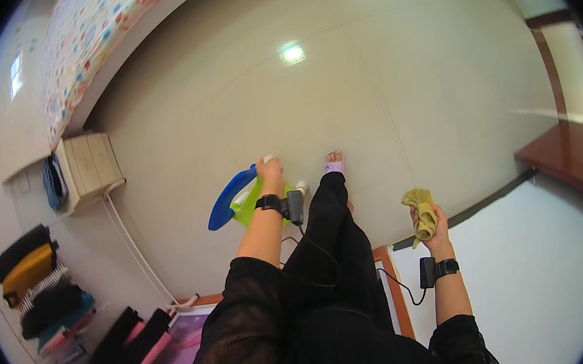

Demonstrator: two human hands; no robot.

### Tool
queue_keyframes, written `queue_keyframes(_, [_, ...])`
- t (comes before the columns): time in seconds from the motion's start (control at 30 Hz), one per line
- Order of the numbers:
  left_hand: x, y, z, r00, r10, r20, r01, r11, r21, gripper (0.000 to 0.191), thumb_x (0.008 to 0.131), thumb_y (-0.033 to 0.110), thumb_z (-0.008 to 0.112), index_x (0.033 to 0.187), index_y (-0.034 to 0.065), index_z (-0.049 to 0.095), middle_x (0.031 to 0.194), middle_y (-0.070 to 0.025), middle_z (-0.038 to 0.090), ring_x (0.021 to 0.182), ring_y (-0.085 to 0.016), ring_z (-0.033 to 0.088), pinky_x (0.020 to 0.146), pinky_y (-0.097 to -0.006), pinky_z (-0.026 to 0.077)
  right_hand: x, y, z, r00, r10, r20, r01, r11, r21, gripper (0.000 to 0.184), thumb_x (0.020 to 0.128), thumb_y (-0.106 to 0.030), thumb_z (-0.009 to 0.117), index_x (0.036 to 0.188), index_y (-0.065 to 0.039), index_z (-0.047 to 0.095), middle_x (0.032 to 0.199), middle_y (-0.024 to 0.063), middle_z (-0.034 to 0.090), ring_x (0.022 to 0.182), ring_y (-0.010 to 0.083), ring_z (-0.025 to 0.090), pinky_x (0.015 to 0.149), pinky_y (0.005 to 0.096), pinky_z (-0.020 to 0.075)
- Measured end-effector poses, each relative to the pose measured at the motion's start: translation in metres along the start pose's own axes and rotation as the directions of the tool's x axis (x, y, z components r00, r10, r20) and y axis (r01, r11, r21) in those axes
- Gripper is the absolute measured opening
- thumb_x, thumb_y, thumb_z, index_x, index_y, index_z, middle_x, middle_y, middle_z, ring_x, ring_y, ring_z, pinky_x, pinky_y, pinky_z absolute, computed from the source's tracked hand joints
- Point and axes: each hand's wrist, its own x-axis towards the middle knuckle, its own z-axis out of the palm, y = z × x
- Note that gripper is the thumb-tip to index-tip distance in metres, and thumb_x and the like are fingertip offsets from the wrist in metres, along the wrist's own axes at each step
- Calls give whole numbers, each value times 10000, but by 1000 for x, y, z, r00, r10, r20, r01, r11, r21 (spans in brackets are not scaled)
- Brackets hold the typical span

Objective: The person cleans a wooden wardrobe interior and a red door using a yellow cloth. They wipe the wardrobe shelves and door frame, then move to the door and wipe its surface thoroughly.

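Note:
My left hand (270, 176) grips a small plastic stool or chair with a blue curved part (230, 198), a green body (244, 216) and white, rounded leg ends (301, 187). The stool is tilted, and my forearm covers part of it. Off to the right, my right hand (439, 228) is closed around a crumpled yellow-green cloth (424, 216), which sticks out above and below the fingers. Both wrists wear black straps with small cabled devices. A foot in a pink slipper (335, 162) stands on the floor between the hands.
Pale floor tiles (315, 99) lie ahead. At left are a small drawer cabinet (89, 163), a white rack pole (136, 246) and hanging clothes (41, 283). A patterned cloth (90, 43) drapes at upper left. A reddish-brown wooden step or ledge (566, 161) is at right.

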Motion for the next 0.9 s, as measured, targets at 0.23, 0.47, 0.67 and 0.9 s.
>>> queue_keyframes(0.23, [3, -14, -122, 906, 408, -116, -62, 396, 916, 750, 713, 185, 725, 1381, 97, 394, 1413, -193, 394, 1324, -356, 352, 1071, -480, 335, -18, -7, 20, 981, 169, -91, -186, 950, -250, 464, 898, -307, 491, 1227, 20, 498, 1052, 163, 631, 882, 261, 651, 696, 324, 572])
queue_keyframes(0.47, [16, 13, -212, 920, 373, 123, -215, 215, 953, 194, 733, 160, 722, 871, 42, 655, 907, -189, 671, 865, -415, 637, 755, -492, 504, -21, 0, 58, 983, 146, -115, -178, 915, -361, 327, 911, -281, 510, 1108, -30, 583, 949, 119, 673, 785, 230, 651, 673, 357, 543])
queue_keyframes(0.67, [1, 34, -255, 848, 352, 395, -447, 79, 891, 222, 687, 91, 756, 854, 38, 620, 879, -163, 623, 856, -379, 608, 740, -479, 496, -54, -5, 130, 996, 51, -79, -78, 913, -401, 387, 925, -260, 476, 1195, 15, 519, 1042, 175, 650, 899, 261, 655, 774, 368, 546])
queue_keyframes(0.9, [17, 176, -256, 783, 375, 496, -564, 90, 821, 168, 728, 40, 680, 873, 48, 596, 887, -155, 606, 852, -379, 599, 723, -476, 496, -102, -7, 245, 995, 17, -95, -55, 911, -409, 321, 947, -270, 442, 1147, -48, 559, 940, 90, 651, 758, 212, 632, 651, 359, 533])
